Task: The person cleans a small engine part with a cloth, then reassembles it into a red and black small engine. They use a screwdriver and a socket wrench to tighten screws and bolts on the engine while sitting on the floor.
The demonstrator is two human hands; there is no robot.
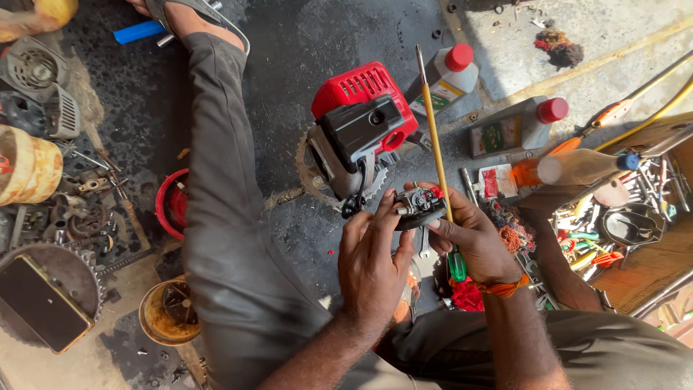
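Head view: a small carburettor (419, 208) is gripped between the closed left hand (372, 263) and right hand (473, 242) (the right also clasps a long yellow screwdriver (435, 141)). Just beyond, a red engine (359, 126) lies on the floor (289, 43); adjustment seems underway, so a steady tip would be needed.

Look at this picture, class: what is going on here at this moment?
A person sits on a stained workshop floor, both hands around a small dark engine part. The left hand grips its near side; the right hand steadies it while also holding a long screwdriver with a green handle. Just beyond stands a small red and black engine, with two red-capped bottles and scattered tools nearby.
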